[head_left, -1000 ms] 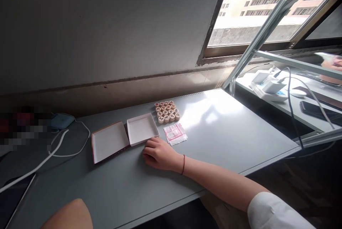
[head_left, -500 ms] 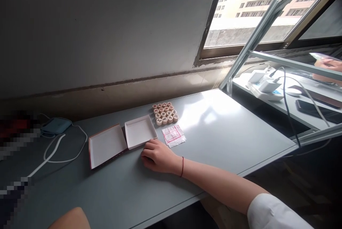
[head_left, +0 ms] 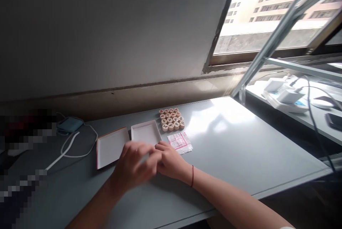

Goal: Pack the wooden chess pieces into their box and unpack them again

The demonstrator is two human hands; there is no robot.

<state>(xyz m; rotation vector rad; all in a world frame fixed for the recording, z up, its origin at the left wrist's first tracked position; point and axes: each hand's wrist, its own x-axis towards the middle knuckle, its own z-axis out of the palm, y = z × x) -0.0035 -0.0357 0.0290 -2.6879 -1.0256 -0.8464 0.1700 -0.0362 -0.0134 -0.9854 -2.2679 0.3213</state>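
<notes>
My right hand (head_left: 171, 161) rests on the table just in front of the square box half (head_left: 145, 132), its fingers curled in; anything inside them is hidden. Over its fingertips hangs my left hand (head_left: 136, 161), bent at the fingers and smeared by motion, so its grip is unclear. A second shallow box half (head_left: 110, 149), white inside with a reddish edge, lies open to the left. Behind and right of my hands, round wooden Chinese chess pieces (head_left: 171, 119) stand stacked in a neat block. A folded plastic sheet with pink lines (head_left: 180, 142) lies beside my right hand.
A blue device (head_left: 70, 125) and a white cable (head_left: 64, 152) lie on the table's left side. The wall (head_left: 120, 36) borders the far edge. At right stand a metal frame (head_left: 278, 29) and a lower white surface with chargers (head_left: 291, 95) and a phone (head_left: 333, 120).
My left hand has come up from the lower left edge to meet my right hand. The view has shifted a little; box halves, pieces and sheet lie as before.
</notes>
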